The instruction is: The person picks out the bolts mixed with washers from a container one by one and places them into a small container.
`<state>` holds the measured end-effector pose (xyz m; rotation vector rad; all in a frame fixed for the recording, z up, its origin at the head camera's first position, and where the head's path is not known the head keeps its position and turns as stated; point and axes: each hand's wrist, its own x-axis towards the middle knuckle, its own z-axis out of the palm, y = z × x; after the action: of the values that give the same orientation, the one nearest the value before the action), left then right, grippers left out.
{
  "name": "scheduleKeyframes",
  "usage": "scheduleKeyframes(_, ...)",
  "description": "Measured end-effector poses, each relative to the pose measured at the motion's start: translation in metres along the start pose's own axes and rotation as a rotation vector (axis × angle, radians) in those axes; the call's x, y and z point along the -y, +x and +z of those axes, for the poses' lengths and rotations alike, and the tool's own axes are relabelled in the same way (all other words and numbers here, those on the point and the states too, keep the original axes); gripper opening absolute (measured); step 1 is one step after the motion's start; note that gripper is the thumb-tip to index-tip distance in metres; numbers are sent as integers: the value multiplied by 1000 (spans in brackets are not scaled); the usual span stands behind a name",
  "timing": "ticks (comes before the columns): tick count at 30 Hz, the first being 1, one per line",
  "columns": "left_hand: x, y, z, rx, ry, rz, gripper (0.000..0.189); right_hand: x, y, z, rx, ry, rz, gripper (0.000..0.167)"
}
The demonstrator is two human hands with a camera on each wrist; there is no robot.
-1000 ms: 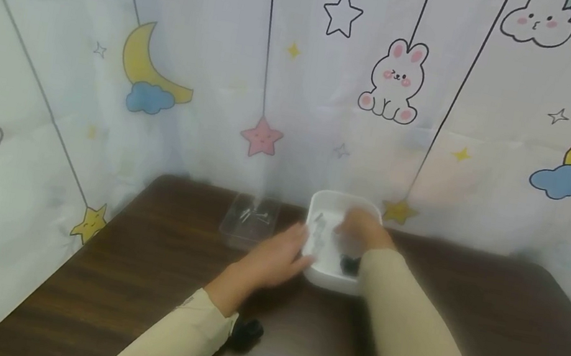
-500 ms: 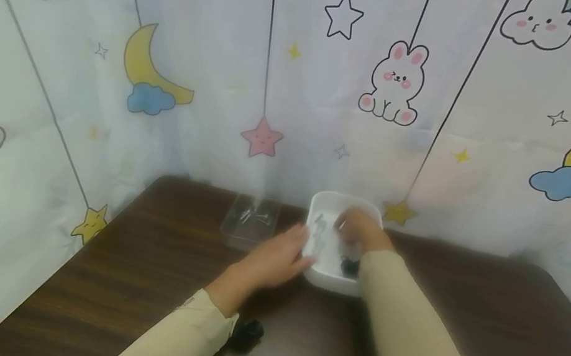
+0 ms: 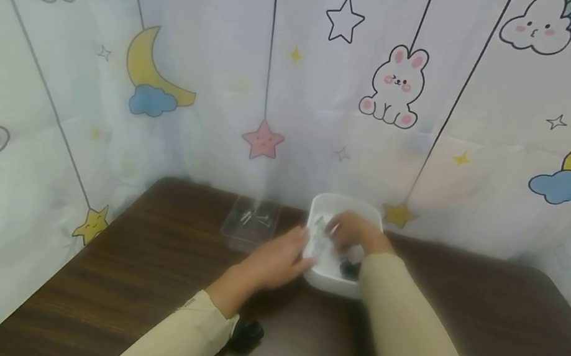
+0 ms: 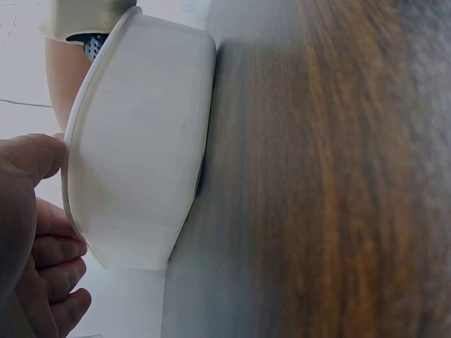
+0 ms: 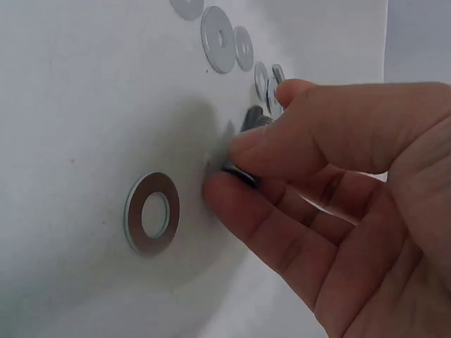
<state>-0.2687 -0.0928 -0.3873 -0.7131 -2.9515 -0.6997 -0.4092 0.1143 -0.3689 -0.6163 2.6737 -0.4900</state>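
My left hand (image 3: 278,257) lies at the left side of a white plastic tub (image 4: 141,141), its thumb and index finger touching the rim and the other fingers loosely bent. My right hand (image 3: 358,233) reaches down inside the tub. Between its thumb and index finger it pinches a small metal bolt (image 5: 241,176); a dark rounded edge shows below the thumb and grey thread above, the middle being hidden. A large flat washer (image 5: 158,183) lies near the fingertips on the white tub floor. Several smaller washers (image 5: 218,41) form a row beyond the thumb.
Left of the tub stands a clear plastic box (image 3: 235,239) with several small metal screws (image 3: 263,219) in it. Both rest on a dark wooden table (image 3: 162,271) before a printed curtain (image 3: 220,28). A black piece (image 3: 246,336) sits under the left sleeve.
My right hand has shifted left inside the tub, toward the small metal parts along its left side. My left hand stays at the rim.
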Motion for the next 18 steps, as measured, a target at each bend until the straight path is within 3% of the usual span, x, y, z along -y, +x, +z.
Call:
scheduleKeyframes(5,1,1,1,-4,1,9,72,-3,2,2,11,7,-41,50)
scheduleKeyframes(10,1,1,1,-11,4,18,72,-3,0,1,24,56,-1,46)
scheduleKeyframes(18,1,0,1,-19,1,23,71,6,-10,-7,-38,50,10,36)
